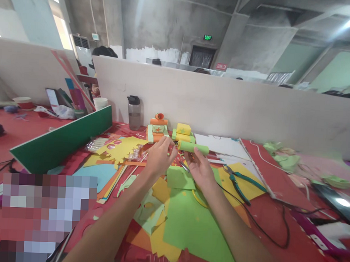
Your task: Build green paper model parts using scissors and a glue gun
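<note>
My right hand [200, 169] holds a rolled green paper tube [194, 147] with a yellow inside, its fingers under and behind it. Just left of the tube's yellow end, my left hand [161, 155] has its fingers pinched together; anything between them is too small to make out. Behind the hands stand an orange and pale green paper model [157, 129] with a star on its front and a yellow and green paper model [183, 133]. Below the hands lie a small green paper piece [180, 178] and a large green sheet [195, 224]. Scissors are partly hidden by my right hand.
Green-handled pliers [239, 184] lie on yellow paper to the right, near a black cable [263, 229]. Yellow cut paper [123, 148] and blue sheets [96, 176] lie left. A water bottle [134, 113] stands by the white partition [222, 106]; a green divider [67, 140] runs along the left.
</note>
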Available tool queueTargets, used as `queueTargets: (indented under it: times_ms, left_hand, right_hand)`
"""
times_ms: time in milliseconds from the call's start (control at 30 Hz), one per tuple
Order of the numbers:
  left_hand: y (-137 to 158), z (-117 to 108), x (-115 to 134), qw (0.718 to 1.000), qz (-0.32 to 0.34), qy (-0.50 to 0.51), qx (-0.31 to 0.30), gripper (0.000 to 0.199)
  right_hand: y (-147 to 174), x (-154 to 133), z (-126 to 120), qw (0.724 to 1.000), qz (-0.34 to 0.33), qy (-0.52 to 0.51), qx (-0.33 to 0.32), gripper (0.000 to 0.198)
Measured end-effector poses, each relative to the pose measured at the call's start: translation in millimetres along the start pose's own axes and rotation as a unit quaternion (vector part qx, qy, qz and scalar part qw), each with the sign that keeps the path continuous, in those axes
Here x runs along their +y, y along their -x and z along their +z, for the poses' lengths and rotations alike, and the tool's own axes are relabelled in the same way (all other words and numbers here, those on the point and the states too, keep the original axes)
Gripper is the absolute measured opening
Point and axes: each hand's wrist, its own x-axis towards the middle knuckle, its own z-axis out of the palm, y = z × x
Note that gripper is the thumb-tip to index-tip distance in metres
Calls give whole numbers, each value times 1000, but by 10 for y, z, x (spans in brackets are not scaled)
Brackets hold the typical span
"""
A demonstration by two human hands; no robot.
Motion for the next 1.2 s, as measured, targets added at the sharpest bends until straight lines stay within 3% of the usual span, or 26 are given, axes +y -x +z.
queueTargets:
  times_ms: [367,767,1200]
  left_hand:
    - [14,3,44,999,27,-35,-33,6]
    - [28,39,23,995,57,-77,-30,7]
    - [29,-33,78,998,60,5,-14,15]
  right_hand:
    - [17,-10,7,1000,4,3,-2,27]
    - [2,-9,-21,1000,13,2,-2,30]
    - [-14,-24,-50,999,29,-3,-14,21]
